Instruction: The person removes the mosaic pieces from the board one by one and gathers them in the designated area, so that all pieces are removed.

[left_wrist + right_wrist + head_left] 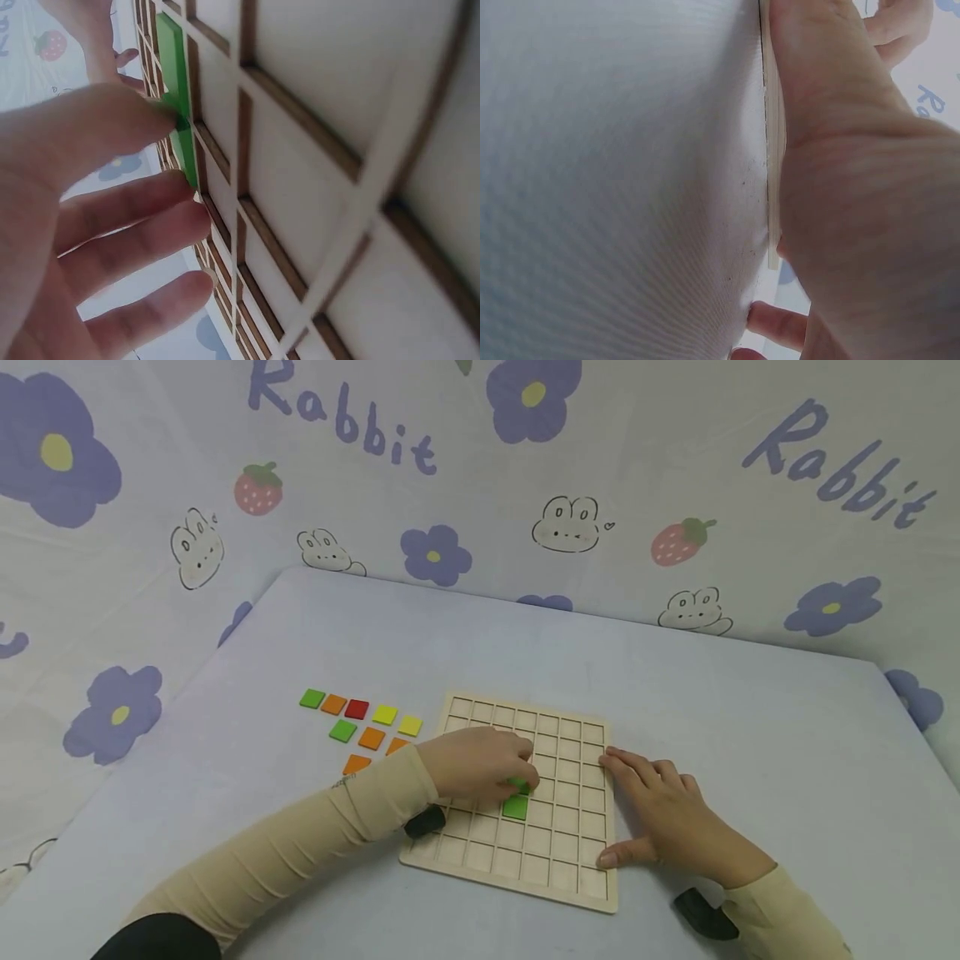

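A wooden grid board with square cells lies on the table. My left hand is over its middle, pinching a green square tile between thumb and fingers. In the left wrist view, this green tile sits at the grid, partly covered by the thumb. Just nearer to me, a second green tile fills a cell. My right hand rests along the board's right edge, fingers spread and thumb touching the near right part. From the right wrist, the board's side edge shows beside the thumb.
Left of the board lie loose tiles: a red tile, yellow tiles, green tiles and orange tiles. The left forearm passes close in front of them. A printed cloth hangs behind the table.
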The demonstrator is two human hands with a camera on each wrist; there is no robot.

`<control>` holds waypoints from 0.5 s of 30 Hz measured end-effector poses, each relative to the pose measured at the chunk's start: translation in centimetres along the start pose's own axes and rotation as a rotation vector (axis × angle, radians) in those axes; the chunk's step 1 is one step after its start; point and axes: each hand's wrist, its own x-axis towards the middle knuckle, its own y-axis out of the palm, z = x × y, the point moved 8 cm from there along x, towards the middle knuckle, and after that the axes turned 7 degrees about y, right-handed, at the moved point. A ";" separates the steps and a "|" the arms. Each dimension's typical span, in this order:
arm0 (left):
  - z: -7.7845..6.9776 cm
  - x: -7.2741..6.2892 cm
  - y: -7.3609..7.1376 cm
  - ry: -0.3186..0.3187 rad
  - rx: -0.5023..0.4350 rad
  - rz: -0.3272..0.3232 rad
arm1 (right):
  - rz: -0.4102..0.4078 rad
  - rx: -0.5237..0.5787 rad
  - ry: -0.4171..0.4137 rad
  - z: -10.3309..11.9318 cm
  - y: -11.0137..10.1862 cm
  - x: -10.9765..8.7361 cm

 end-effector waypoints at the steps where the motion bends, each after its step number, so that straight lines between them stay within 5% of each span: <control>1: 0.0 0.0 0.0 0.003 0.005 -0.002 | 0.000 0.000 0.000 0.0 0.0 0.0; 15: 0.3 -0.5 -0.1 -0.023 -0.029 0.005 | 0.007 -0.006 0.004 -0.1 0.1 0.0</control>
